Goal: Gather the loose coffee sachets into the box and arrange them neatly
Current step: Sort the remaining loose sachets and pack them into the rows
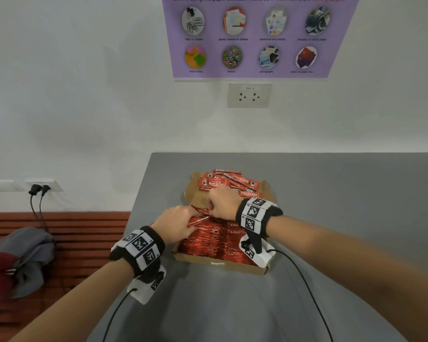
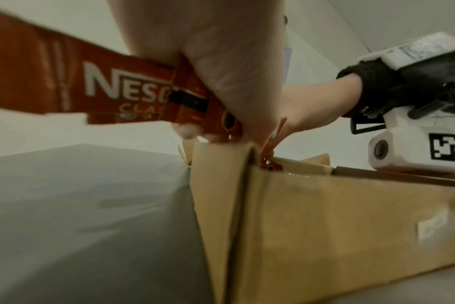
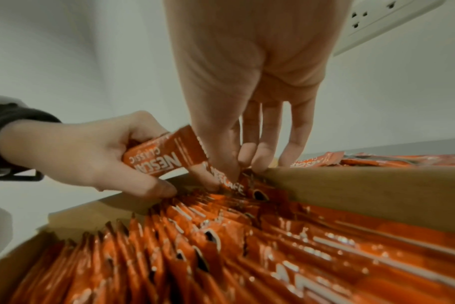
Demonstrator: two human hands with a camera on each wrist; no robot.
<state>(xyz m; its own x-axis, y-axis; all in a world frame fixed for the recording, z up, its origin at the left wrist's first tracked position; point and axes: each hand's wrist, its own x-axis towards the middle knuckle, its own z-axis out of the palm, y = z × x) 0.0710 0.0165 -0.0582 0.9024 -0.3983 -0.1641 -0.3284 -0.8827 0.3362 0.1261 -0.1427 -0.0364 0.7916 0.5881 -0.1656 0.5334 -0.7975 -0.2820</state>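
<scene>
An open cardboard box (image 1: pixel 220 264) lies on the grey table (image 1: pixel 331 193). Inside it, red coffee sachets (image 1: pixel 208 240) stand on edge in tight rows. More loose sachets (image 1: pixel 230 182) lie in a heap on the box's far flap. My left hand (image 1: pixel 197 214) grips a small bundle of sachets (image 3: pixel 159 156) over the box's left wall (image 2: pixel 325 216). My right hand (image 1: pixel 211 211) reaches down at the far end of the row. Its thumb and fingertips (image 3: pixel 247 156) pinch the top of a sachet (image 3: pixel 229 183) there. The two hands nearly touch.
The table's left edge (image 1: pixel 139 206) drops off to a red slatted bench with a grey and red jacket (image 1: pixel 17 260). Plugged-in cables (image 1: pixel 37 191) hang on the wall at left. A wall socket (image 1: pixel 249 95) and a purple poster (image 1: pixel 255 35) are behind the table.
</scene>
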